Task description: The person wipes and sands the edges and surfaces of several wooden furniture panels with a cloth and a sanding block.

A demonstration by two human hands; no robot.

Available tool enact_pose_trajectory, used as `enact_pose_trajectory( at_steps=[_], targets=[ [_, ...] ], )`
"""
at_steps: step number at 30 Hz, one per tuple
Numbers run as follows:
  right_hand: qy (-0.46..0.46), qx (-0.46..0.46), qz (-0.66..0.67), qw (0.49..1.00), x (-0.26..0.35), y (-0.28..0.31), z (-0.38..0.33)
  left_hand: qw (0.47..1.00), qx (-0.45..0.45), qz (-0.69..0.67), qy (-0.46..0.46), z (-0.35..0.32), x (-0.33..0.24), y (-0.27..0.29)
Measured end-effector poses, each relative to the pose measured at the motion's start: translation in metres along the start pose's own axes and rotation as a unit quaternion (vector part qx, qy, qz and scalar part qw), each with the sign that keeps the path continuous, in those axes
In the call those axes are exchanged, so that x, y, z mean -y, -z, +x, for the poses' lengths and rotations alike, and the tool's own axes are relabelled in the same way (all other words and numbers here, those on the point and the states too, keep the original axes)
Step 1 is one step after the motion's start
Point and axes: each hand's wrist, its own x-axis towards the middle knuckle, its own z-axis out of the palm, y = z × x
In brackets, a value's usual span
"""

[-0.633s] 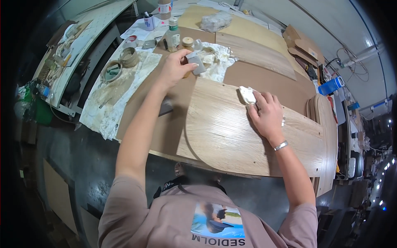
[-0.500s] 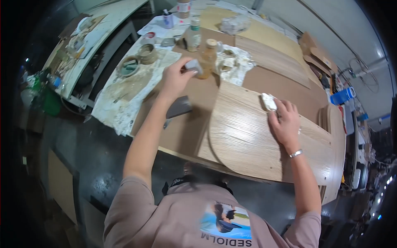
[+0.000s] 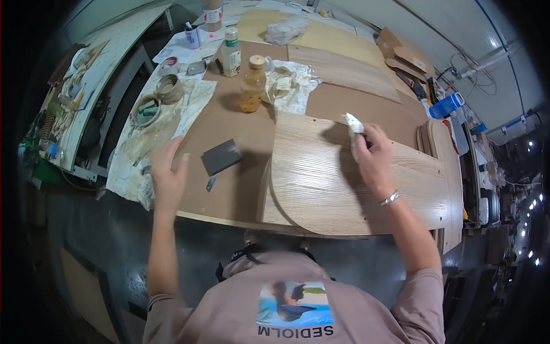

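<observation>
So a white wad [image 3: 354, 125] is pinched between the thumb and fingers of the right hand [image 3: 375, 159], right over the wood-grain panel [image 3: 318, 178] on the counter [image 3: 238, 198]. A shadow is cast on the panel, but whether the wad's lower end is touching can't really be told. The left hand [image 3: 168, 175] is held out beside the stained white sheet [image 3: 129, 140], its thumb spread away from the fingers. Just to its right a dark grey block [image 3: 222, 157] has been left lying flat, with a small metal piece [image 3: 211, 183] near its lower corner. Farther back, an amber bottle [image 3: 252, 89] is stood upright between a green-capped bottle [image 3: 231, 56] and a crumpled stained cloth [image 3: 298, 94]. Some green bits [image 3: 148, 110] are kept in a round bowl [image 3: 137, 117] on the sheet.
</observation>
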Motion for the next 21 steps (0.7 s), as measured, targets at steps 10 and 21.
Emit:
enact_pose_trajectory(
  at_steps=[10,21],
  targets=[
    [0.048,0.060,0.132,0.988,-0.016,0.028,-0.028,0.852,0.318,-0.064,-0.410,-0.024,-0.181,-0.072],
    [0.047,0.071,-0.090,0.992,-0.040,0.038,-0.058,0.936,0.278,-0.192,-0.096,0.062,-0.168,-0.070]
  ],
)
